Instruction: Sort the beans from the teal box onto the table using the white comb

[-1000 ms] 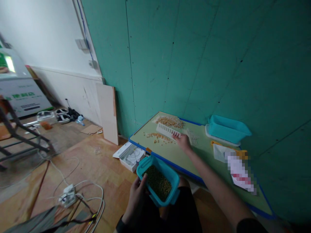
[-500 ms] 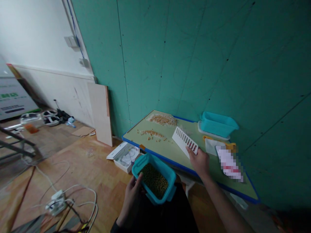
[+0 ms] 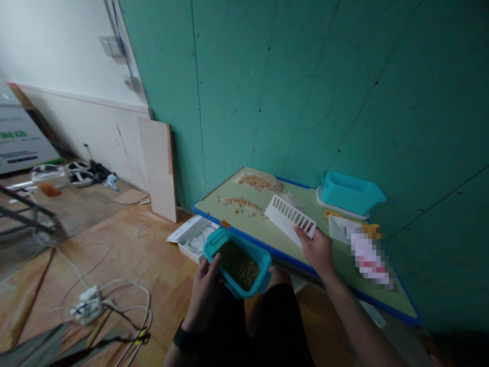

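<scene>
There's the green table (image 3: 267,232) at two o'clock; teal tub (image 3: 246,246) of green beans (image 3: 239,265) at six, left hand (image 3: 204,285) curled round its near rim. The right hand (image 3: 317,250) pinches the white slotted tray (image 3: 288,216) by a corner above the tabletop. Mid-sorting, I'd say: next, keep that tub level.

Left hand (image 3: 204,290) grips teal tub (image 3: 237,262) of green beans over the lap. Right hand (image 3: 318,251) holds white slotted tray (image 3: 289,219) above table (image 3: 267,237); yellow beans (image 3: 260,182) lie scattered beyond.
</scene>
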Tool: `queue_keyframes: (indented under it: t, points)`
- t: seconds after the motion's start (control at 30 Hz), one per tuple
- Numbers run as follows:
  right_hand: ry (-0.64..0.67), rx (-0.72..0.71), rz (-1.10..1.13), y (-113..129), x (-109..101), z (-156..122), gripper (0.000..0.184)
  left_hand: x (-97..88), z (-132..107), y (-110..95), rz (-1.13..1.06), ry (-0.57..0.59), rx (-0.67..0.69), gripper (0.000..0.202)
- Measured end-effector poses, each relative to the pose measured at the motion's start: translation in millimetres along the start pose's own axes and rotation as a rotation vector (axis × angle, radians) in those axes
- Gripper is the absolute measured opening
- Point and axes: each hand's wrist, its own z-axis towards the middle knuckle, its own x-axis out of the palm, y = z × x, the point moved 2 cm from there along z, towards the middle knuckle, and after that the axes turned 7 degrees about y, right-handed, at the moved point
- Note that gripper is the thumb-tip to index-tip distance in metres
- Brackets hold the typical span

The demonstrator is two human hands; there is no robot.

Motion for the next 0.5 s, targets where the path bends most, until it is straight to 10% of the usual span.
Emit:
queue_keyframes:
  t: [0.5]
  points:
    - [0.086, -0.106, 0.039, -3, 8, 7, 0.062, 5.3, 11, -10, -0.046, -0.019, 0.037, 0.044]
